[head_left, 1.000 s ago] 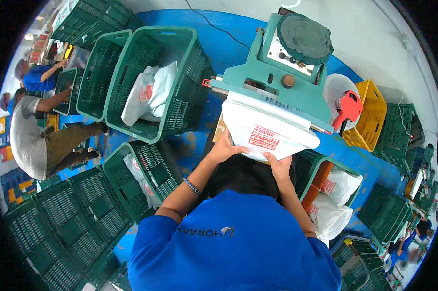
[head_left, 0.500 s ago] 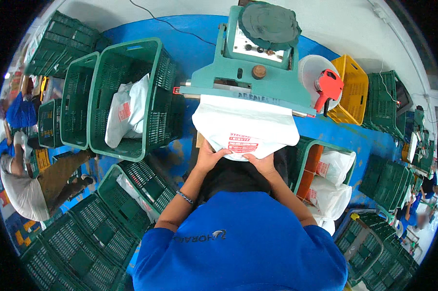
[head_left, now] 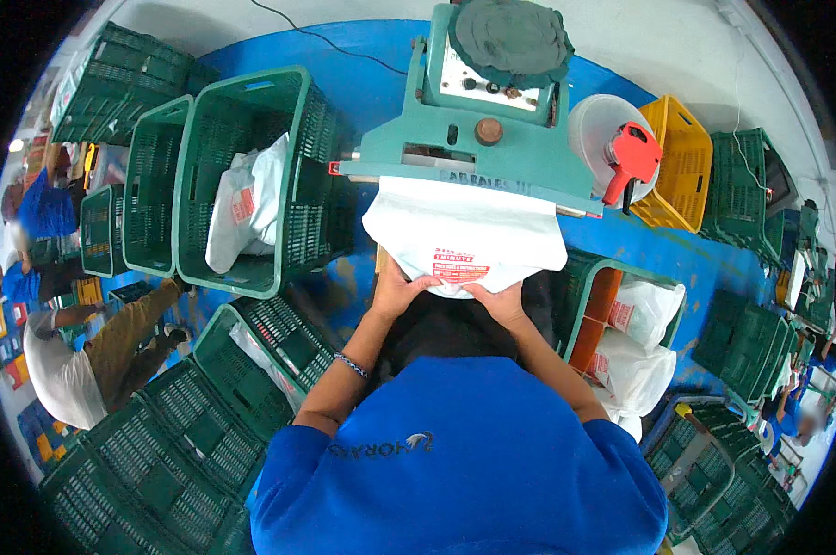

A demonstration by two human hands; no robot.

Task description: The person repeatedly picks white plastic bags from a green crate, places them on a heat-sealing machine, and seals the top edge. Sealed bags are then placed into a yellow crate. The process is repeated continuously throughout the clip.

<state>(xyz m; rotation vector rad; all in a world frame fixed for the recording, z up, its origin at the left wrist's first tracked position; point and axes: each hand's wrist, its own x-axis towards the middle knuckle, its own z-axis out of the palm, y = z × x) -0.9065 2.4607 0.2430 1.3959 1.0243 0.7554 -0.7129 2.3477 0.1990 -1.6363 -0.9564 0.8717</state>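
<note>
A white plastic bag (head_left: 464,231) with a red printed patch lies under the jaw of a teal sealing machine (head_left: 478,139), its top edge tucked in the machine's bar. My left hand (head_left: 397,289) grips the bag's lower left edge. My right hand (head_left: 497,301) grips its lower right edge. Both forearms reach up from my blue shirt. A bracelet sits on my left wrist.
A green crate (head_left: 196,222) at left holds a filled white bag (head_left: 247,199). A green crate (head_left: 589,296) at right holds more white bags (head_left: 640,342). A yellow crate (head_left: 681,171) and a red tape dispenser (head_left: 626,157) stand beside the machine. Stacked green crates lie lower left. Other people sit at far left.
The view has shifted so that the machine and bag sit more central. My hands have stayed on the bag's lower edge, holding it under the machine's bar.
</note>
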